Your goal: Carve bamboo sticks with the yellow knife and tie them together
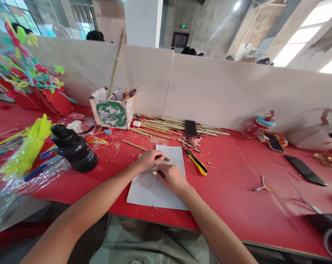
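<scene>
A white sheet of paper [157, 190] lies on the red table [232, 198] in front of me. My left hand [149, 160] rests on its upper part, fingers closed on a thin bamboo stick [166, 159]. My right hand [171, 178] lies just below it on the paper, fingers curled around a small pale piece [154, 173]; what that piece is cannot be made out. A yellow and black utility knife [197, 162] sits just right of the paper.
Bamboo sticks [160, 128] and a black phone [191, 128] lie by the white partition [210, 88]. A paper box with a green dragon [112, 110] holds tall sticks. A black bottle [73, 147] and coloured craft strips [28, 146] fill the left. More phones [305, 169] lie right.
</scene>
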### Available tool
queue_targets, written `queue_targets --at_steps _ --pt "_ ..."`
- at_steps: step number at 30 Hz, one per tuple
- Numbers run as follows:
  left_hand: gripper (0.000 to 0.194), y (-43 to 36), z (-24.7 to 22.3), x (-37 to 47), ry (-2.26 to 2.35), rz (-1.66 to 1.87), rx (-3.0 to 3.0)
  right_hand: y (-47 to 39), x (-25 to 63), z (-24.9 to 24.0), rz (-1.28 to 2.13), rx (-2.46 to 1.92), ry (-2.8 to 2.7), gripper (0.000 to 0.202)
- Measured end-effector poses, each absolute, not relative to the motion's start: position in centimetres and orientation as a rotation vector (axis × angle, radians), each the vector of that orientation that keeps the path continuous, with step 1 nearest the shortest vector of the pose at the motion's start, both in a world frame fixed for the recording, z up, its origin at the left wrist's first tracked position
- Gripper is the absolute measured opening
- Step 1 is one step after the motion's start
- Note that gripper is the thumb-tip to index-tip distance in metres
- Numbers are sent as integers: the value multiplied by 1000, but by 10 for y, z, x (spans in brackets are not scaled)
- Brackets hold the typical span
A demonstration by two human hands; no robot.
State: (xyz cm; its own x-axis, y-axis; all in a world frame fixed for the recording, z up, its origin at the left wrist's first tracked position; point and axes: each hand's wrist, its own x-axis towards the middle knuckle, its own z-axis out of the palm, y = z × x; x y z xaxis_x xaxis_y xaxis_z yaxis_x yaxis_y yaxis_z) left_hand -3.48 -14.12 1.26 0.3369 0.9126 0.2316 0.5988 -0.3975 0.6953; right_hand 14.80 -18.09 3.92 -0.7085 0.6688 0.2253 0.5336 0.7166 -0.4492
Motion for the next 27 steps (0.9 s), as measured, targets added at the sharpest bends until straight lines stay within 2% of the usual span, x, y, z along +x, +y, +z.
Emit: queue_targets --at_steps 3,6,8,12,14,19,24,27 --pt "22 -141 13 -35 1326 834 2090 -185 144 40 571 -770 -2615 9" --pt "27 -141 15 -37 1249 831 2113 -176 148 42 469 -1182 -2401 20" --pt "30 -141 15 -37 1244 831 2127 -174 150 44 429 -1313 -2324 21" --pt "23 -139 13 -36 1315 832 2083 -185 144 44 563 -934 -2551 15" --pt "21 -139 12 -36 1292 837 2069 -185 142 43 618 -879 -2579 13" --pt "26 -139 12 -38 1210 841 2109 -169 151 39 395 -1358 -2277 19" --pt "22 -140 14 -37 1274 827 2075 -183 145 34 512 -865 -2581 20" --pt "23 -141 15 -38 1224 839 2077 -178 144 33 506 -988 -2525 16"
